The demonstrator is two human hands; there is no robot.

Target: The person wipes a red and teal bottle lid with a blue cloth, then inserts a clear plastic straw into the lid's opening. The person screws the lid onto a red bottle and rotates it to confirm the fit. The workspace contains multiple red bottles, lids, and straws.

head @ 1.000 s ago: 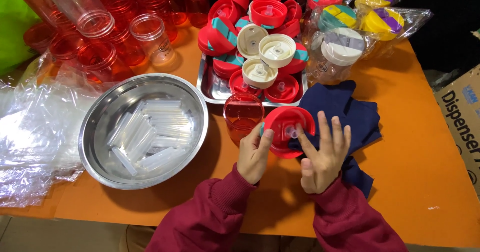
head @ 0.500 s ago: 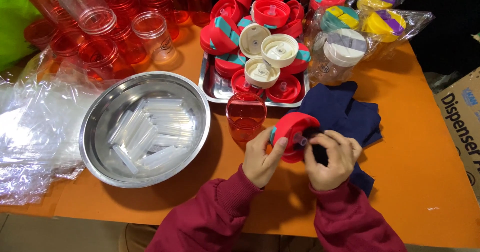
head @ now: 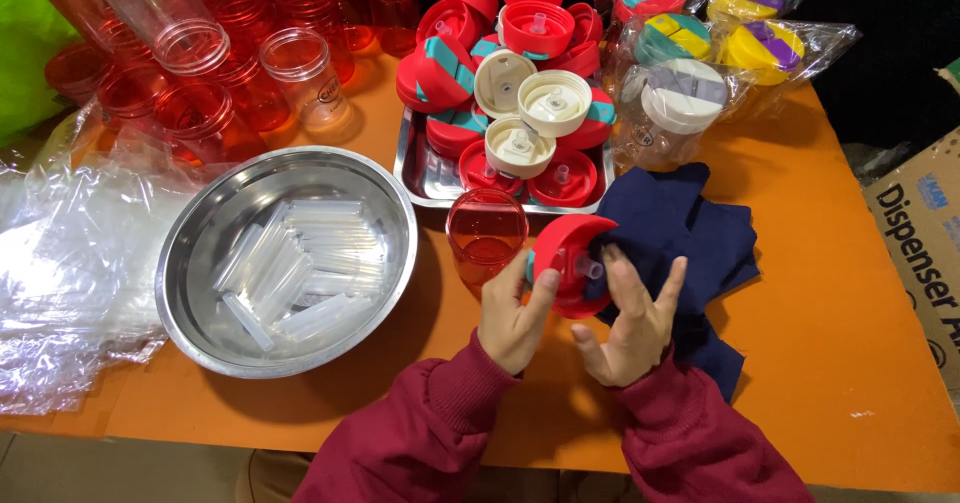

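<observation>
Fitting a red lid (head: 568, 263) just right of the red cup (head: 486, 233): left hand (head: 515, 315) gripping it, right hand (head: 630, 318) open against it, likely needing a firmer seating.

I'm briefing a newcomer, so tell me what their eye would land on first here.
First, the red lid held between the left hand and right hand, just above the orange table. Next, the steel bowl of clear plastic tubes at left. Then the heap of red lids in the tray behind, with empty red bottles at back left.
</observation>
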